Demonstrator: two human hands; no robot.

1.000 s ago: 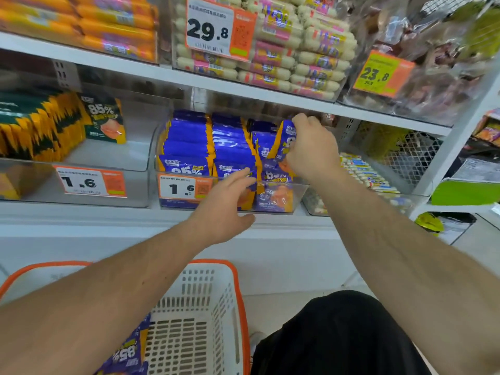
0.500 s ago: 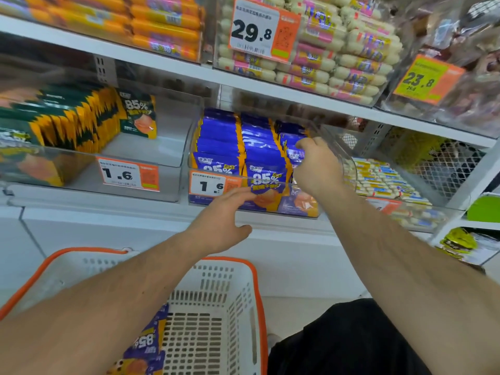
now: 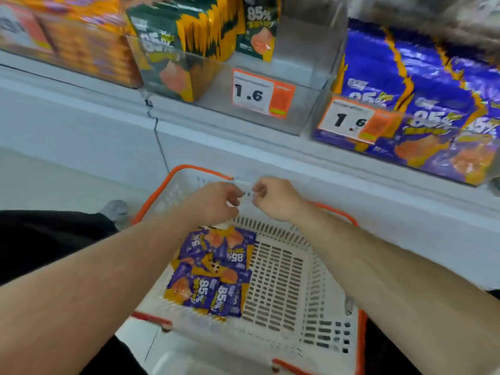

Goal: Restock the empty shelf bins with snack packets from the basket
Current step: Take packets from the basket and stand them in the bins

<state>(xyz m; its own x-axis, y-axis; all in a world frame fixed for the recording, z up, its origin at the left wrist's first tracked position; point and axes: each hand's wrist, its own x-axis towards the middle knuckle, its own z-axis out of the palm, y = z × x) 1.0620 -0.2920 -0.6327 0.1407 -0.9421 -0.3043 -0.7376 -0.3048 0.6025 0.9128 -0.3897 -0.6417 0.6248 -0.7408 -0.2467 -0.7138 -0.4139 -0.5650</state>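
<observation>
Hovering over the far rim of the white basket point(image 3: 319, 277), the left hand point(image 3: 216, 203) and right hand point(image 3: 273, 198) sit close together, fingers loosely curled (blur: cannot tell whether either pinches anything). Purple snack packets point(image 3: 213, 274) lie heaped against the basket's left wall, its right floor bare. Above, the purple-packet bin point(image 3: 411, 104) looks full to its front edge; the green-packet bin point(image 3: 297, 63) has open room at right.

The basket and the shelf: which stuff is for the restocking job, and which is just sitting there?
For the job:
purple snack packets
white basket
purple packet bin
left hand
right hand

Just there:
green snack packets
orange packets
price tag
</observation>
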